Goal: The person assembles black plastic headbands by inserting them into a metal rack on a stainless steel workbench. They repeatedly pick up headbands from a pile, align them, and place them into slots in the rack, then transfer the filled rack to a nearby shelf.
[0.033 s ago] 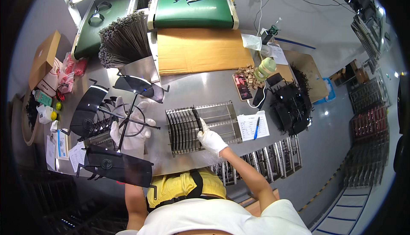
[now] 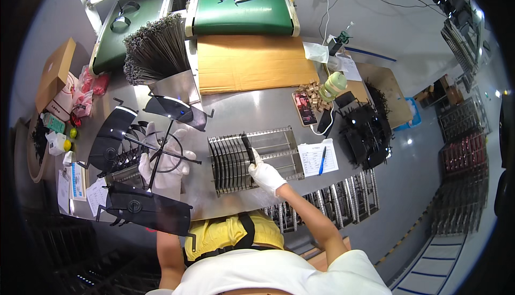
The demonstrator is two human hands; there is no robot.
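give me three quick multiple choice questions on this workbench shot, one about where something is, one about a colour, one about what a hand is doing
1. Where does the phone lie?
A. on the steel table, right of the slotted metal rack
B. on the green conveyor belt
C. inside the cardboard box

2. What colour are the gloves on both hands?
A. black
B. white
C. blue

3. What is the right hand doing?
A. resting flat on the paper form
B. holding the pen
C. gripping a thin dark strip over the slotted metal rack

Answers:
1. A, the phone sits beyond the rack's right end, near the green bottle.
2. B, both the right hand and the left hand wear white gloves.
3. C, the fingers close on the dark strip above the rack slots; the left hand is on a black wire frame.
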